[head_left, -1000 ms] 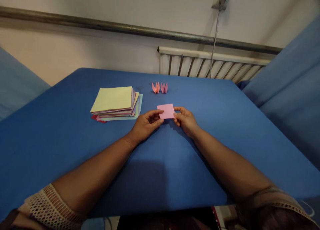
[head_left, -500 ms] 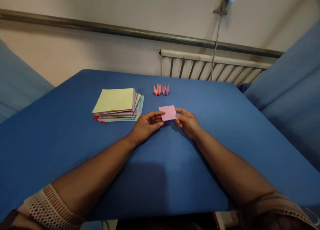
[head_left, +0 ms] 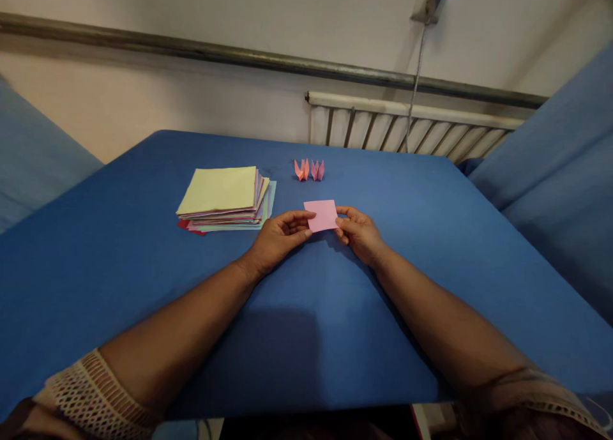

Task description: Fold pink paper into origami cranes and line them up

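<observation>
With my left hand (head_left: 274, 243) and right hand (head_left: 363, 237) I pinch a pink paper (head_left: 324, 216) by its left and right edges, over the middle of the blue table (head_left: 421, 235). Beyond it, toward the far edge, stand a salmon folded piece (head_left: 302, 170) and a mauve folded piece (head_left: 317, 171); the paper stack (head_left: 220, 191) lies left, and blue surface stretches to the right edge.

No readable text, labels, numbers, signs

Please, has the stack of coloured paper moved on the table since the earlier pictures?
No. The stack of coloured paper keeps its place against the far left corner of the blue table; only the whole view shifts slightly.
</observation>
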A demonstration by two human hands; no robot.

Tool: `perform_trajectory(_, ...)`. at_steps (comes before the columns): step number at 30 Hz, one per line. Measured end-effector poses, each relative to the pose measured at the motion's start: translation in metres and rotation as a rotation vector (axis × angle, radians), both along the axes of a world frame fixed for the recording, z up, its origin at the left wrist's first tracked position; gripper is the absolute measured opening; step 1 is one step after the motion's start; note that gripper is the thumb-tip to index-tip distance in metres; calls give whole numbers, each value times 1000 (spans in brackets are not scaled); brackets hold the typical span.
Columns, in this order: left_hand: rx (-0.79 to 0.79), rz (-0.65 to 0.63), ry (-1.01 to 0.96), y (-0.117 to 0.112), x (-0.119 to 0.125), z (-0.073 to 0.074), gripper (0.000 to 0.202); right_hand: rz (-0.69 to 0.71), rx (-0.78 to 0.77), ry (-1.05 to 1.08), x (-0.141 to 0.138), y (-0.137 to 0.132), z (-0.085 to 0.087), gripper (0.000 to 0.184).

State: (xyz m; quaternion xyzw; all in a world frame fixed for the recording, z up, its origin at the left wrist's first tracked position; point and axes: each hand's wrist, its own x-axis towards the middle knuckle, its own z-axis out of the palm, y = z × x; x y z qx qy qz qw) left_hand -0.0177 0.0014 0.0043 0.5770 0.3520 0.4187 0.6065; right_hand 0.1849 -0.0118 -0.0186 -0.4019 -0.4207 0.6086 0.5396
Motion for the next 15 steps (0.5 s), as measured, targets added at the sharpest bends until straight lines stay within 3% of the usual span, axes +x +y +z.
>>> perform_trajectory(15,22,41,9,0,1,0,43,25,23,-49,0,-2,2,42)
